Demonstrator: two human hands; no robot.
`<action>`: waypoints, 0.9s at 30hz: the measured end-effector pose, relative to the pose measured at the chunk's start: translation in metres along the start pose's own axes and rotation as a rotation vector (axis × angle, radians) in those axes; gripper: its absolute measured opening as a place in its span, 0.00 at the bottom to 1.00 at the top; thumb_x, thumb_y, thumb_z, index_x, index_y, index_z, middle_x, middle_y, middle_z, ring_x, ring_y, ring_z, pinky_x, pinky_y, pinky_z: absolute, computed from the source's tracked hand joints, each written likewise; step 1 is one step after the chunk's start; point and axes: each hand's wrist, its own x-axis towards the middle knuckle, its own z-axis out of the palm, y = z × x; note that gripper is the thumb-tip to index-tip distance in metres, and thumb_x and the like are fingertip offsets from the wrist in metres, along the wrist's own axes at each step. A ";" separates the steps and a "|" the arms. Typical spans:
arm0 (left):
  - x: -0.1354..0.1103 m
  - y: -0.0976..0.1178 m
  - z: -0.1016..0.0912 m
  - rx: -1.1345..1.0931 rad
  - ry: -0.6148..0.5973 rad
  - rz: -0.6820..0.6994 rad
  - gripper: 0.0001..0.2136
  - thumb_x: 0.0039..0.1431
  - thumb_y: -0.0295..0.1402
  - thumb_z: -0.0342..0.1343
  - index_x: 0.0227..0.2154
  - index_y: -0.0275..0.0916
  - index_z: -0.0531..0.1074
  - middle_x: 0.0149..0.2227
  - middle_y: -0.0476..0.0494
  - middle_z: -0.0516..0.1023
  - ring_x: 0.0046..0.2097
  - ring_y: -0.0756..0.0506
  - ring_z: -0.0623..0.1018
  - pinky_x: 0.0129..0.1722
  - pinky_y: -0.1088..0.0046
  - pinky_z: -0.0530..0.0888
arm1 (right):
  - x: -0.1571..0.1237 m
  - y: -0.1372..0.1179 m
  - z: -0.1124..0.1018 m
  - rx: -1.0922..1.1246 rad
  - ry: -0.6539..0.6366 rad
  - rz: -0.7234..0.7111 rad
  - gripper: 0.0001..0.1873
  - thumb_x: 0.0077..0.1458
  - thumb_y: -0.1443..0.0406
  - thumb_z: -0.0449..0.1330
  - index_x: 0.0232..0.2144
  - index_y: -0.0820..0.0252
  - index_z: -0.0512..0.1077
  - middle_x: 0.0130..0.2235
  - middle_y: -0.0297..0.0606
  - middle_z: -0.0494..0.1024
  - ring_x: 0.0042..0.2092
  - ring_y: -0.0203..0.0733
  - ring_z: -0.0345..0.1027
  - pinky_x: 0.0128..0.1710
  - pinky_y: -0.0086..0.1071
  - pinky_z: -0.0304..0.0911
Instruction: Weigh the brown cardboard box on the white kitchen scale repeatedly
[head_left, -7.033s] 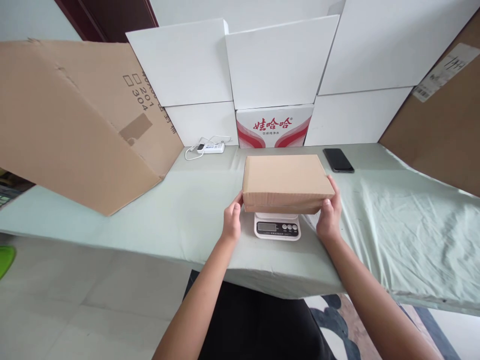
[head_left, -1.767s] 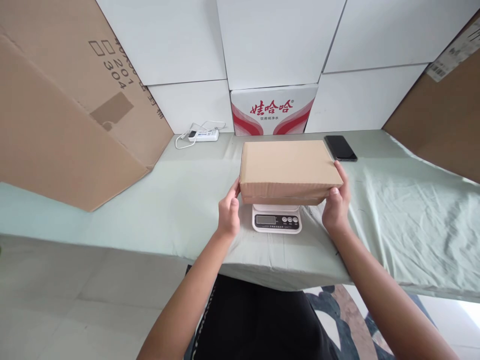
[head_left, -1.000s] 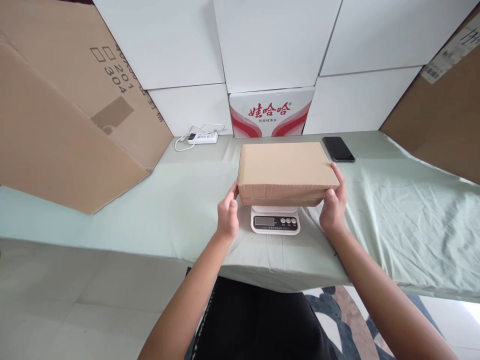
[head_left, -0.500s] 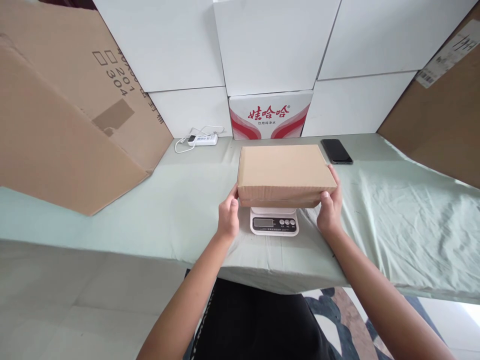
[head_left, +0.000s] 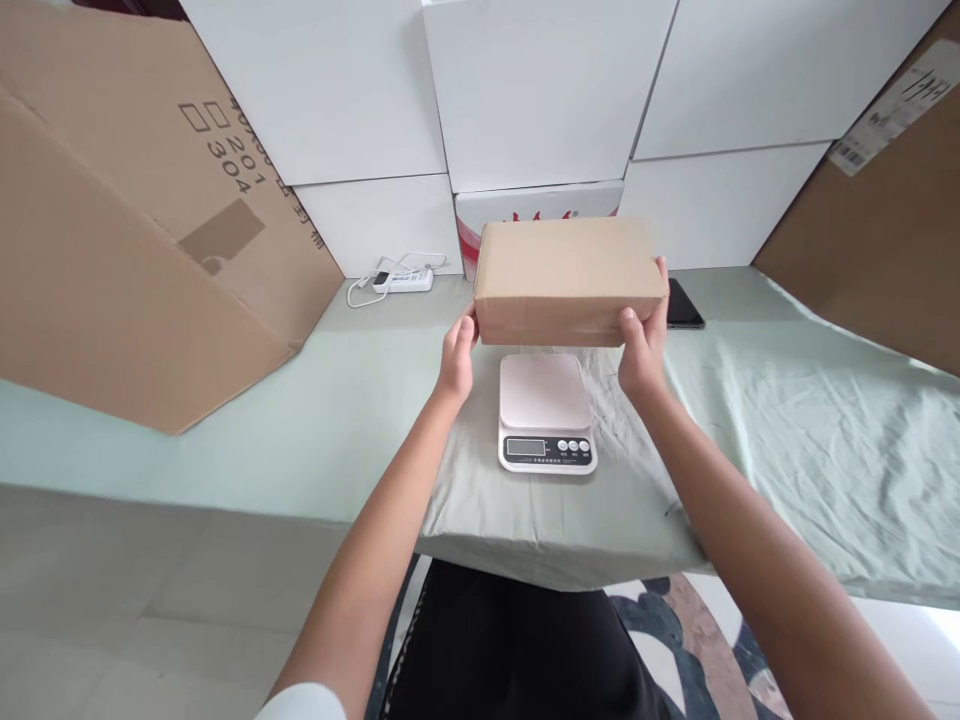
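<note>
A closed brown cardboard box [head_left: 566, 275] is held up in front of me, above and behind a white digital kitchen scale [head_left: 545, 412]. My left hand [head_left: 457, 355] grips its left side, with the thumb at the front corner. On the right side, my right hand [head_left: 643, 335] has its thumb on the front face and fingers around the edge. The scale lies on the green cloth with its plate bare and its display facing me; I cannot read any digits. Fingertips under the box are hidden.
Behind the box stands a white carton with red print [head_left: 469, 245], partly covered. A black phone [head_left: 684, 305] lies at the back right. A white power strip with a cable [head_left: 405, 281] sits at the back left. Large cardboard sheets [head_left: 187, 250] flank the green-covered table [head_left: 360, 420].
The box has moved up and away from me, held in both hands. The scale's plate now shows, while the box covers most of the printed carton and part of the phone.
</note>
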 end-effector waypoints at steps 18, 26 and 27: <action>0.005 -0.060 -0.002 -0.026 0.083 -0.164 0.46 0.64 0.76 0.54 0.68 0.44 0.80 0.75 0.33 0.80 0.81 0.28 0.73 0.78 0.48 0.72 | -0.012 0.059 0.021 0.100 -0.052 0.167 0.58 0.55 0.31 0.65 0.79 0.46 0.60 0.83 0.46 0.62 0.86 0.63 0.49 0.88 0.64 0.42; 0.005 -0.060 -0.003 0.001 0.100 -0.200 0.46 0.66 0.76 0.52 0.69 0.42 0.79 0.74 0.32 0.81 0.81 0.29 0.73 0.77 0.50 0.74 | -0.010 0.066 0.022 0.103 -0.075 0.204 0.62 0.53 0.29 0.65 0.81 0.45 0.58 0.85 0.43 0.59 0.87 0.62 0.46 0.89 0.61 0.37; 0.005 -0.060 -0.002 0.003 0.103 -0.203 0.46 0.66 0.76 0.52 0.68 0.42 0.79 0.74 0.32 0.81 0.80 0.29 0.73 0.77 0.50 0.74 | -0.010 0.068 0.022 0.100 -0.079 0.203 0.62 0.53 0.28 0.65 0.81 0.44 0.57 0.85 0.43 0.60 0.87 0.62 0.46 0.89 0.61 0.37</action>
